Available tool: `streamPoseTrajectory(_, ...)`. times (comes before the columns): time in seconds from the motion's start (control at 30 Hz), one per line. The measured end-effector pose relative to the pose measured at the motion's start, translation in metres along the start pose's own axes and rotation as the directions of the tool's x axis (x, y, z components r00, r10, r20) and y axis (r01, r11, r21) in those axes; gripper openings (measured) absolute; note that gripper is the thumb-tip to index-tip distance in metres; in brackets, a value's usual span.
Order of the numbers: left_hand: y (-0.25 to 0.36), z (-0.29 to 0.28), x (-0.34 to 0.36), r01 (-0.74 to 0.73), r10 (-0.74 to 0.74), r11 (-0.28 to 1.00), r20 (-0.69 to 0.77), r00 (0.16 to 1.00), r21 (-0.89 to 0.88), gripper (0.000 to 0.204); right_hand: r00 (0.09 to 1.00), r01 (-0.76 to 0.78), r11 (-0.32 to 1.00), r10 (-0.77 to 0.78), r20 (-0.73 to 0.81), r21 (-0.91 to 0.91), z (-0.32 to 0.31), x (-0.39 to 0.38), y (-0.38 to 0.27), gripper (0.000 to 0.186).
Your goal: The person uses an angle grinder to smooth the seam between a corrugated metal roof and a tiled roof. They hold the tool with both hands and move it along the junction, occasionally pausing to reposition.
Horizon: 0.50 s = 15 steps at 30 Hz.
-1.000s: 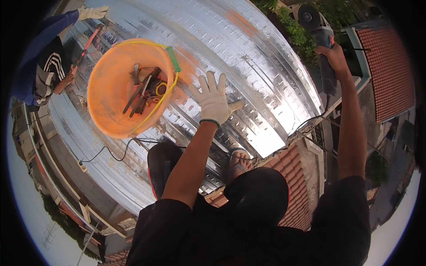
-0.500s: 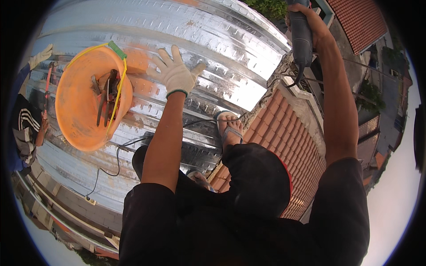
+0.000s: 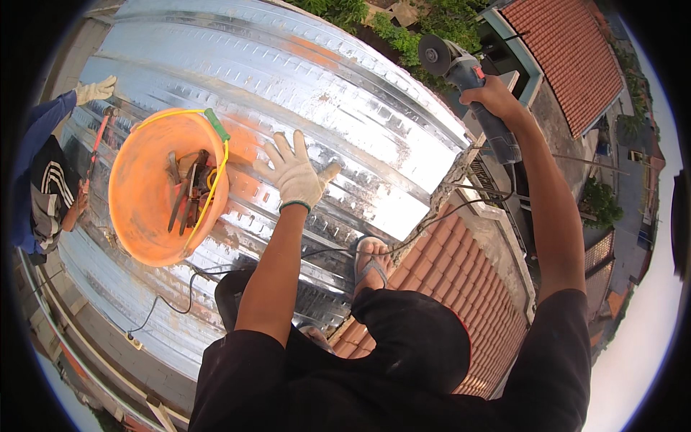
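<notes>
My right hand, bare, is wrapped round the body of an angle grinder with a disc at its upper end. It is held out over the roof's right edge, and its black cord trails back toward my feet. My left hand wears a pale work glove with its fingers spread. Nothing is in it, and it hovers over or rests on the ribbed metal sheet; which one I cannot tell. Left of that hand an orange bucket with a yellow, green-gripped handle holds several tools.
At the far left another person with a gloved hand has a red-handled long tool beside them. The black cable crosses the sheet near my sandalled foot. Terracotta tiles and a broken concrete edge lie to the right.
The view has shifted, bringing the grinder's disc into sight. My right hand sits lower in the picture, still gripping the grinder. My left hand stays spread.
</notes>
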<state>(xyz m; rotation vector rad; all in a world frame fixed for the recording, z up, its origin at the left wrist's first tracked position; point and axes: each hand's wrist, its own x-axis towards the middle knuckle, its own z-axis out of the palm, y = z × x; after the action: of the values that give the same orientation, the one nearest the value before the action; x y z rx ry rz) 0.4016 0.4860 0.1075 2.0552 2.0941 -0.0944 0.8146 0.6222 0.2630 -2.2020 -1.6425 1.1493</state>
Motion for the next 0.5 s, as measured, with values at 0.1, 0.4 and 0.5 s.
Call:
streamPoseTrajectory(0.1, -0.003, 0.005, -0.002, -0.006, 0.007, 1.000, 0.007, 1.000, -0.012, 0.125, 0.996, 0.062, 0.996, -0.058, 0.072, -0.066, 0.028, 0.058, -0.012, 0.046)
streamPoseTrajectory(0.4, 0.000, -0.001, -0.001, -0.021, 0.021, 1.000, -0.030, 0.999, -0.003, 0.125, 0.973, 0.208, 0.961, -0.186, 0.134, -0.183, 0.073, 0.159, -0.039, 0.049)
streamPoseTrajectory(0.5, 0.001, -0.004, 0.001, -0.002, 0.002, 0.999, -0.004, 1.000, -0.041, 0.123, 0.966, 0.246, 0.947, -0.222, 0.129, -0.208, 0.073, 0.164, -0.048, 0.052)
